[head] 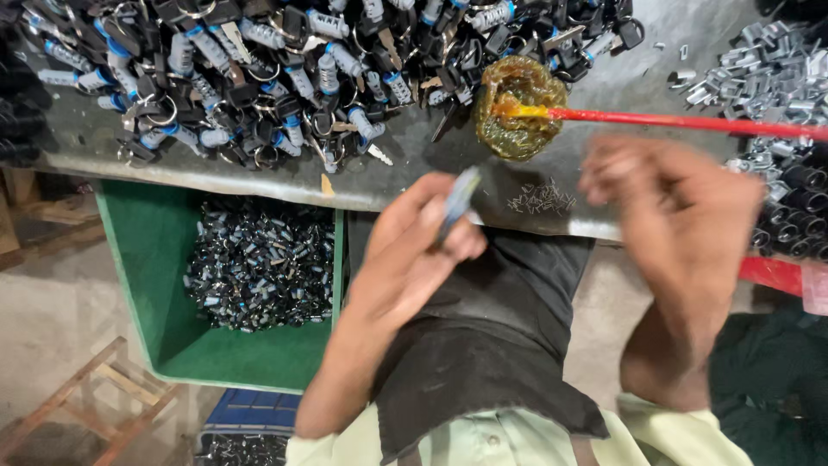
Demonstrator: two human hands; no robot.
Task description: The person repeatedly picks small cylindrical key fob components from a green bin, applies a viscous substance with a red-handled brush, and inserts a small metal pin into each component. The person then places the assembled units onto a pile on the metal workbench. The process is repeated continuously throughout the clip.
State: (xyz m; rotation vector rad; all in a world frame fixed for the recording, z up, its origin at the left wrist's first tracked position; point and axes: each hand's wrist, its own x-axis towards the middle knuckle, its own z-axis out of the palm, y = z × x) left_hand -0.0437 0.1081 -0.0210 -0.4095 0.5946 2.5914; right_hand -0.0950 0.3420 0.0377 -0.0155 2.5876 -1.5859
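My left hand [412,250] is raised over my lap, fingers pinched on a small grey cylinder lock part [458,200] that points up toward the bench edge. Blurred by motion, my right hand [677,216] hovers to the right with its fingers curled; whether it holds anything is unclear. On the grey bench [414,173] just above both hands sits a round dish of amber grease [517,108] with a red stick [681,122] lying in it. A tiny heap of small metal pins [542,198] lies between my hands on the bench.
A big pile of lock cylinders with keys and rings [285,69] covers the bench's far left. Shiny metal clips [768,73] are heaped at the right. Below the bench, a green crate [147,259] holds several finished parts. A wooden frame [86,397] stands on the floor.
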